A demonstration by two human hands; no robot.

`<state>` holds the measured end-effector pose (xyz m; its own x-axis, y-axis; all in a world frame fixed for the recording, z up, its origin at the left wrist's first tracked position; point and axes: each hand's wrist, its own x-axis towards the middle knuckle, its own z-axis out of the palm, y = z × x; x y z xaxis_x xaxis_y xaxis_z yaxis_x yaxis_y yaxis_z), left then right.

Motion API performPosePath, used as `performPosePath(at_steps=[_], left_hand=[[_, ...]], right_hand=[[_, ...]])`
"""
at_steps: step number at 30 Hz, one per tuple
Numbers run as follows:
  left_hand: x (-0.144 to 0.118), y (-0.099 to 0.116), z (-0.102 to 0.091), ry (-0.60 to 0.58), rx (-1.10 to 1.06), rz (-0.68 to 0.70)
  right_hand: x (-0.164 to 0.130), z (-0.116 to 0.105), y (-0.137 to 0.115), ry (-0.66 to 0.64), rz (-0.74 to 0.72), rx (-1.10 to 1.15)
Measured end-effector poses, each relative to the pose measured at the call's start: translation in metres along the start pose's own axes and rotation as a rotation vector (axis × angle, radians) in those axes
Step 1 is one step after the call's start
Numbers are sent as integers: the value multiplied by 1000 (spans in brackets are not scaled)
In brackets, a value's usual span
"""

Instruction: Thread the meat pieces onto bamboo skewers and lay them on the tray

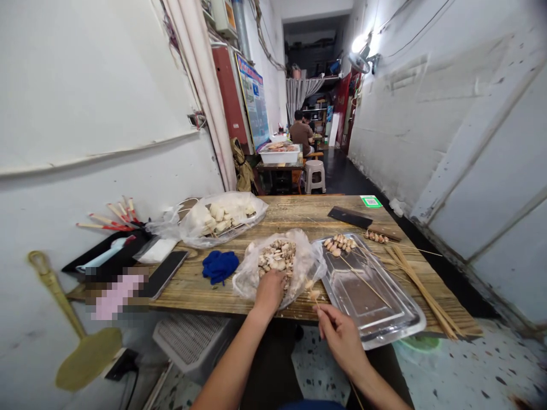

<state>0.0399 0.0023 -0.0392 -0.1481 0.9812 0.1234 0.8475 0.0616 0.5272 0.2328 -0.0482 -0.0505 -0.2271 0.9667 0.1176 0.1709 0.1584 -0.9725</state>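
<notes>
My left hand (270,292) reaches into an open clear plastic bag (245,279) of what look like garlic cloves (277,254); its fingertips are hidden among them. Just right of the bag, my right hand (337,331) pinches a thin bamboo skewer, with one clove (314,295) on its tip. The stick's lower end runs down past my wrist. A metal tray (363,307) lies beyond that hand, with several skewers of cloves (339,245) at its far left corner. More threaded cloves (376,237) rest by the tray's far right corner.
Loose bamboo skewers (421,287) lie right of the tray, and a dark-bladed cleaver (350,217) behind it. Left of the bag are a blue cloth (220,266), a dark flat slab (164,274) and a bag of pale chunks (224,219). People (301,134) sit farther back.
</notes>
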Motion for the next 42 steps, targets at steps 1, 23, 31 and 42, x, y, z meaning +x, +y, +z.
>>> performPosePath(at_steps=[1, 23, 31, 42], left_hand=[[2, -1, 0, 62, -140, -32], [-20, -1, -25, 225, -896, -144], [-26, 9, -25, 81, -1083, -234], [-22, -6, -17, 355, -1520, -352]], right_hand=[[3, 1, 0, 17, -2, 4], [88, 59, -22, -137, 283, 643], [85, 54, -24, -136, 74, 323], [39, 44, -31, -414, 278, 477]])
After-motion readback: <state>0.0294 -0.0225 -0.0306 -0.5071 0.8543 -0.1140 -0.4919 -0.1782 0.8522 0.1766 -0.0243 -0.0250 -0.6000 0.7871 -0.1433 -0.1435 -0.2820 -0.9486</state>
